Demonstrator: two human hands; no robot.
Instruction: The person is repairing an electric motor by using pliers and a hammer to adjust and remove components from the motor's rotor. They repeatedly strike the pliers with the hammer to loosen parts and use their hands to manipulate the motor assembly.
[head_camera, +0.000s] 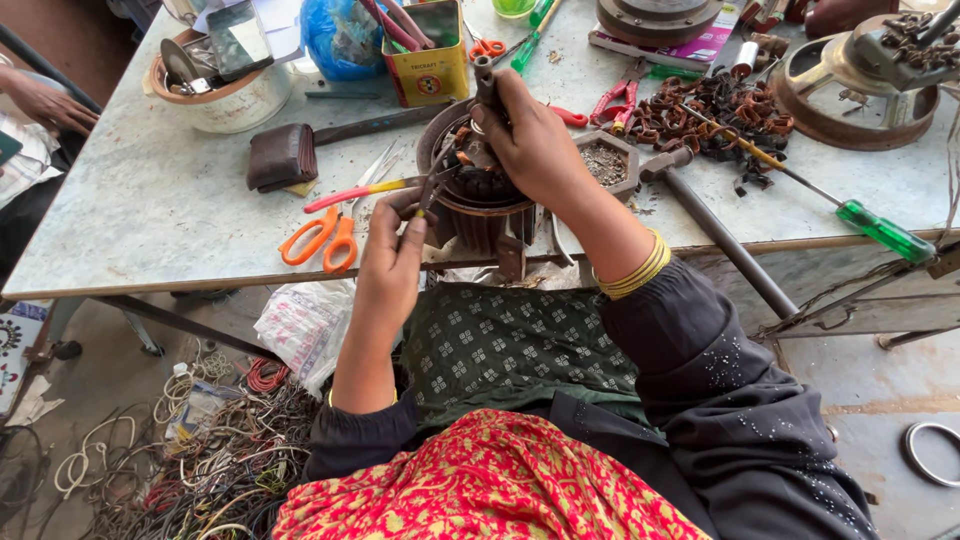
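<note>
Item: motor stator (480, 190), at bench (160, 200) front edge. My right hand (535, 140) clamped on its top; left hand (392, 255) closed on pliers (425, 195). Step, I judge: pulling winding wire. Next needs firm grip, steady pull.

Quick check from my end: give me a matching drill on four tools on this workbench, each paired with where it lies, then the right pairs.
Things:
1. Orange-handled scissors
2. Green-handled screwdriver
3. Yellow metal tin
4. Brown flat-bristled brush

Places:
A. At the table's right front edge
B. At the back, beside the blue plastic bag
C. Near the front edge, just left of the left hand
D. Left of the round motor stator, in front of the white bowl

Pairs: 1-C, 2-A, 3-B, 4-D
</note>
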